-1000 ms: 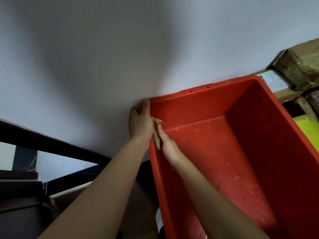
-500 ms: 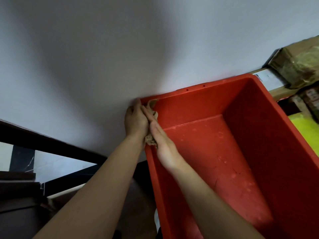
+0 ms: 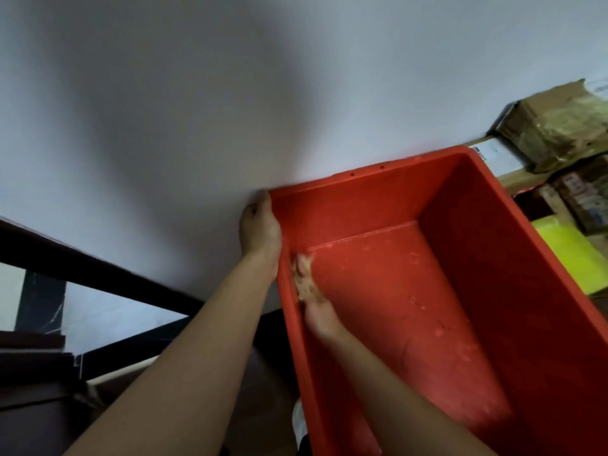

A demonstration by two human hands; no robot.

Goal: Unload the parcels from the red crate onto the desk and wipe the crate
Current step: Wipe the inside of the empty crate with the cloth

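**Position of the workpiece.** The red crate point(image 3: 362, 205) fills the lower right of the frame. Its long axis runs from the bottom edge up toward the centre, and its far short wall sits against the white wall point(image 3: 197, 93). No parcels are in the visible part of the crate, so the unloading step is judged complete and wiping is the step in hand.

**Hands.**
- The left hand point(image 3: 260, 225) is outside the crate at its upper left corner. Its fingers are curled over the rim there and steady the crate.
- The right hand point(image 3: 317, 311) is inside the crate, low against the left long wall. It presses a beige cloth point(image 3: 304, 274) to that wall near the floor joint. Motion blur hides the fingers, so it cannot be told whether they curl round the cloth or lie flat on it.

**Governing relation.** Unwiped surface lies to the right of the right hand and toward the bottom of the frame (pale specks show on the crate floor). The right hand is nearer to it. A stroke along the long axis appears best.

**Surroundings.** A brown parcel point(image 3: 556, 126), a white-labelled box point(image 3: 496, 156) and a yellow-green packet point(image 3: 566, 255) lie beyond the right rim. A dark rail point(image 3: 98, 274) crosses the lower left. Nothing is seen inside the crate to obstruct the cloth.
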